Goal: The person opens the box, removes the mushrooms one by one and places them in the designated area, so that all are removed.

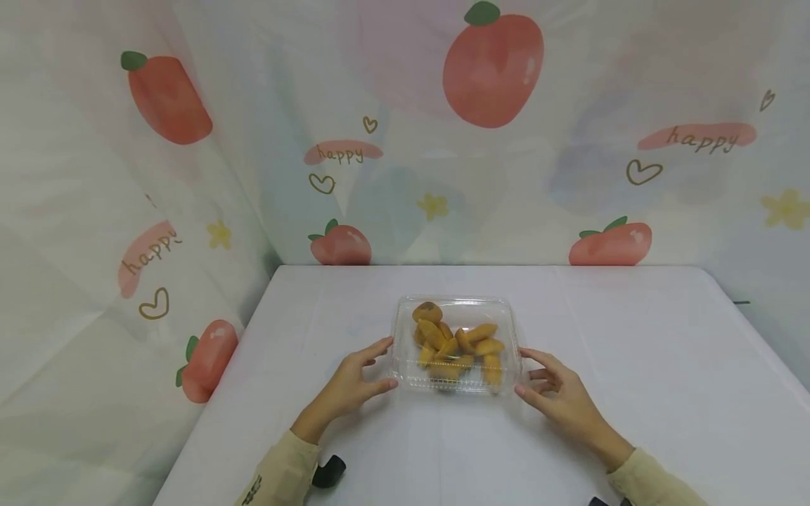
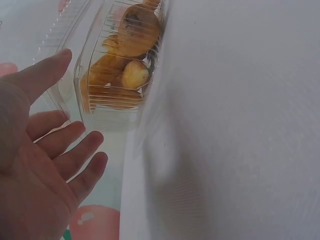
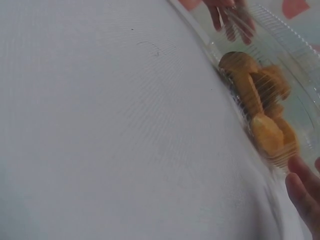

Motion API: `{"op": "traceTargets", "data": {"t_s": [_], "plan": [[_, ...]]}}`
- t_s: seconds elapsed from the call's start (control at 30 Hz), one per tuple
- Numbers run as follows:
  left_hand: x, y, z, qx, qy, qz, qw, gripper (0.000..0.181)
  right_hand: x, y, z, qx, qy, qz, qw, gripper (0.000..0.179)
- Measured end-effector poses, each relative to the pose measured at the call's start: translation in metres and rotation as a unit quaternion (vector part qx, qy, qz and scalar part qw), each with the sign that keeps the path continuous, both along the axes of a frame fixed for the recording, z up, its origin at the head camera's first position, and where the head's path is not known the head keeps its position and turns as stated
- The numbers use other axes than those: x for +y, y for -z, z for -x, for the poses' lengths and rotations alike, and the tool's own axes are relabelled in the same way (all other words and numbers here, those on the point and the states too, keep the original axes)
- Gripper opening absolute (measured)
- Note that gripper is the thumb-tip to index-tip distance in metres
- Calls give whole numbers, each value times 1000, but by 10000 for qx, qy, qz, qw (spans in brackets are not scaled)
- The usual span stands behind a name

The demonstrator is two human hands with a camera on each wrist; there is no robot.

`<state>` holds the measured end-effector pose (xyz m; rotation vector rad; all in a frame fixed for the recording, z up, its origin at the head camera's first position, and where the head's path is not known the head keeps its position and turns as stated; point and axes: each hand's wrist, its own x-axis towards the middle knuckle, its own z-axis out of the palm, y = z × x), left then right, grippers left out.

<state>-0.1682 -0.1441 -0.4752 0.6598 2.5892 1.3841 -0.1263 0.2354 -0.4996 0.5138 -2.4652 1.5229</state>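
A clear plastic clamshell box (image 1: 405,383) stands on the white table, its lid looking closed. Inside lie several yellow-orange pieces (image 1: 448,348), whose kind I cannot tell, and a rounder brownish one (image 2: 140,31). On the box's left side is my left hand (image 1: 351,379), thumb and fingers spread and fairly straight, fingertips at the box's edge. My right hand (image 1: 560,393) is at the opposite side, with thumb and index finger reaching the edge and the other fingers loosely bent. Whether the fingertips press the plastic is hard to tell. Neither hand curls round the box.
White cloth covers the table (image 1: 633,337). A printed curtain (image 1: 405,84) with fruit and "happy" lettering hangs behind it and along the left. A black object (image 1: 329,471) shows beside the left sleeve (image 1: 281,467).
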Motion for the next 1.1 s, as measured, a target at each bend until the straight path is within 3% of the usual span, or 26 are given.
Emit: {"op": "traceTargets", "data": {"t_s": [0.63,1.1], "plan": [[-7,-8,9,313,162,23,9994,70,7,-3,8,913,18,-275,9954,68],[-6,-19,16,598,65,-103,9981,59,7,-17,17,849,273,-239,9957,57]]}}
